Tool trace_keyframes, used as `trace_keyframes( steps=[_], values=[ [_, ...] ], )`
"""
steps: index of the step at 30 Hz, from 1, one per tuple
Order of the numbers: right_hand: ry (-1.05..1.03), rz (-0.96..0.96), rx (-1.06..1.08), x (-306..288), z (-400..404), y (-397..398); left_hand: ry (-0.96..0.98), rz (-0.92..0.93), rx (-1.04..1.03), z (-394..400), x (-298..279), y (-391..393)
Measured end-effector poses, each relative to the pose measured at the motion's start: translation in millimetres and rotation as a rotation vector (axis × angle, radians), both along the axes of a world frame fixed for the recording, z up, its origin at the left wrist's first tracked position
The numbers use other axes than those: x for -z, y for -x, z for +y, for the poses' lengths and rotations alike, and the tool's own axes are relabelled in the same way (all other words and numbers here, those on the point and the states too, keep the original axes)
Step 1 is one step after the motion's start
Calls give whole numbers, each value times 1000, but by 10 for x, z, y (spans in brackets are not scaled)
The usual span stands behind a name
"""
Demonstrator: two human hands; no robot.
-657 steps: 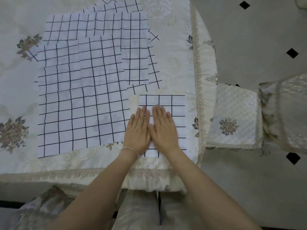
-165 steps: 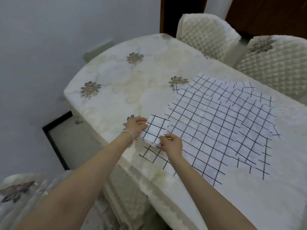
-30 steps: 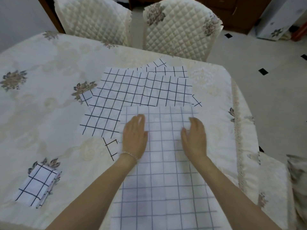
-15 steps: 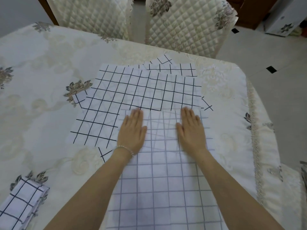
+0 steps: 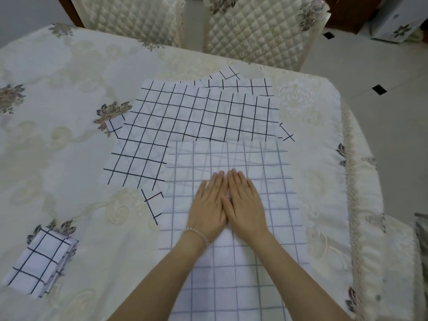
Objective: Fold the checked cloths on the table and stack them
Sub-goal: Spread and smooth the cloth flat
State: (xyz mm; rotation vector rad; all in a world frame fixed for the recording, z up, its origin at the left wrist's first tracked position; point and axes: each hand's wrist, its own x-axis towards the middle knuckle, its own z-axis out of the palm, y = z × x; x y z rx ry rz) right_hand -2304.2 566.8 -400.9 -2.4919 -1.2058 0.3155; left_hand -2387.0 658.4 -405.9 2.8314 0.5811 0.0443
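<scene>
Hands at the centre of the working cloth, head view. Left hand [image 5: 208, 212] and right hand [image 5: 246, 208] lie flat, palms down, fingers straight and close together, the two hands touching along their inner edges; neither grips anything. A thin beaded bracelet [image 5: 196, 234] circles the left wrist. Both hands press on a large white cloth with a faint grey check, face-down and spread flat [image 5: 231, 274], which runs from the near table edge up to a straight far edge just beyond the fingertips. Its far part overlaps a loose layer of unfolded white cloths with a bold black check [image 5: 196, 114], lying skewed on one another toward the far side of the table; their lines show dimly through the upper cloth. A small folded black-checked cloth [image 5: 39, 262] sits well apart at the near left, apparently the start of the stack. All rest on a cream embroidered tablecloth with floral motifs [image 5: 69, 158]; two quilted cream chair backs [image 5: 254, 24] stand beyond the table.

Step in hand, as judged: smoothing the spread cloth before its first fold. The task appears to be at an early stage, with one cloth folded and several left. The next move likely calls for the hands to part toward two corners of one edge, pinch them, and carry that edge over to meet the opposite one, keeping the cloths beneath undisturbed.
</scene>
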Motion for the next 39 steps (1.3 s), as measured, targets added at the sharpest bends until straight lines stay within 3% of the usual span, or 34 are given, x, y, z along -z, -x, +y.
trace_keyframes(
  steps=[10, 12, 16, 20, 25, 29, 34, 39],
  values=[
    [142, -107, 210, -42, -634, -428, -88, 76, -103, 432, -52, 556],
    [87, -119, 174, -172, -500, -167, -61, 30, -79, 140, -172, 512],
    [16, 32, -2, -186, -366, 622, 67, -15, 20, -607, -171, 542],
    [70, -47, -19, 55, -716, 503, 27, 27, -21, -483, -10, 804],
    [127, -84, 130, 51, -1300, 132, -19, 70, -96, -121, -5, 1292],
    [117, -57, 214, -91, -1246, 248, -8, 46, -159, -259, -149, 1223],
    [18, 57, 11, -157, -1058, 1140, 85, 3, -22, -1241, -230, 1065],
    [85, -50, -39, 24, -1494, 959, -11, 55, 8, -1037, -15, 1480]
  ],
)
